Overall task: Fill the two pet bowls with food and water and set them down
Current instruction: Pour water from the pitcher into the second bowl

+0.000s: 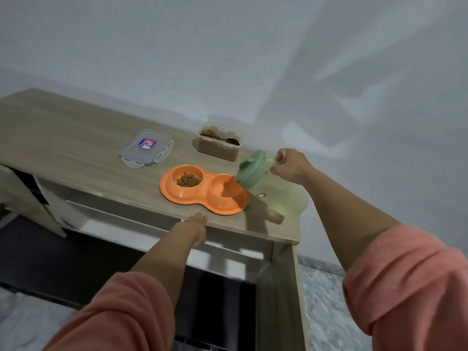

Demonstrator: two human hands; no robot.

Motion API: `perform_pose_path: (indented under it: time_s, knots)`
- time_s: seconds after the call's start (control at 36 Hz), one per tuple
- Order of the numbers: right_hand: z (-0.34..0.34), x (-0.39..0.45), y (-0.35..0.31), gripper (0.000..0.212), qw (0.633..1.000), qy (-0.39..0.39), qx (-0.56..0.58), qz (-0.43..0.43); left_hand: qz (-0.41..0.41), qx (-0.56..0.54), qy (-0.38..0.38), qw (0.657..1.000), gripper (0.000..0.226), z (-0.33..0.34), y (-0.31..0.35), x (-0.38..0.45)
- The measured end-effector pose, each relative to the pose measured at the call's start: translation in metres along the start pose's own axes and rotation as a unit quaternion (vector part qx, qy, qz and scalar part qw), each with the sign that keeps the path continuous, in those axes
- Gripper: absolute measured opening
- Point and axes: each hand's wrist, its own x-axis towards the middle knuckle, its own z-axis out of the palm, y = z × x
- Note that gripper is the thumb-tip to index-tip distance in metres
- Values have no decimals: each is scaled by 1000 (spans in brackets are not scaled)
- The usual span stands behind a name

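Right hand (288,165) tips green jug (273,184), seemingly pouring, over orange bowl (224,190)

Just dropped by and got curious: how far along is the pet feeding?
Food looks done: the left bowl of the orange double dish holds kibble. Water is in hand: the right hand grips the green jug, tipped over the right bowl. The left hand rests at the table edge. Left: finish pouring and set the dish down.
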Motion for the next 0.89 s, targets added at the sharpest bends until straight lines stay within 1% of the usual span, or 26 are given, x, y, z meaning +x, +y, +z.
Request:
perform_pose_path:
  time_s: [0.17, 0.25, 0.42, 0.44, 0.5, 0.56, 0.61, 0.67, 0.69, 0.89]
  knots:
    - [4, 5, -8, 16, 998, -21, -64, -15, 6, 22, -4, 1000, 94, -5, 4, -5]
    - [6, 7, -12, 13, 996, -23, -83, -29, 4, 35, -11, 999, 95, -6, 3, -6]
    - [8, 8, -20, 11, 989, -31, -134, -54, 5, 53, -15, 998, 93, -7, 5, -6]
    - [8, 9, -20, 14, 988, -33, -140, -56, 5, 54, -16, 998, 93, -8, 5, -7]
    - [9, 9, -22, 27, 986, -34, -153, -59, 4, 55, -20, 998, 93, -8, 5, -7]
    - [9, 10, -24, 31, 984, -34, -163, -62, 3, 58, -22, 998, 93, -8, 5, -7]
    - [9, 11, -25, 26, 982, -38, -174, -61, 3, 62, -23, 998, 93, -8, 6, -7]
    - [9, 12, -26, 13, 981, -40, -182, -62, 2, 62, -22, 998, 93, -9, 6, -6]
    - [9, 13, -27, 9, 980, -40, -186, -63, 2, 61, -22, 998, 93, -9, 7, -6]
    - [9, 15, -32, 9, 974, -35, -211, -78, 3, 57, -20, 998, 92, -9, 7, -5]
